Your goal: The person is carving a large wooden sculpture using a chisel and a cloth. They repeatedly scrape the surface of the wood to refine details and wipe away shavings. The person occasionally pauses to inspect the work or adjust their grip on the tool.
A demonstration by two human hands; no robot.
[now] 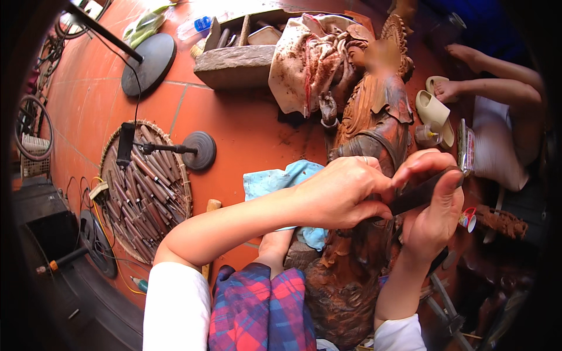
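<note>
Plaid knees [263,310] beneath glossy reddish-brown carved statue [374,123].

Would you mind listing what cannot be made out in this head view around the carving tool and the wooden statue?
- Tip of the dark carving tool: hidden behind the left hand and right hand.
- Spot being worked on the wooden statue: covered by both hands.
- Statue's head: blurred.
- Statue's base: cut off near the lower edge, behind the plaid trousers.
- Tools in the round basket: too small to tell apart.
</note>
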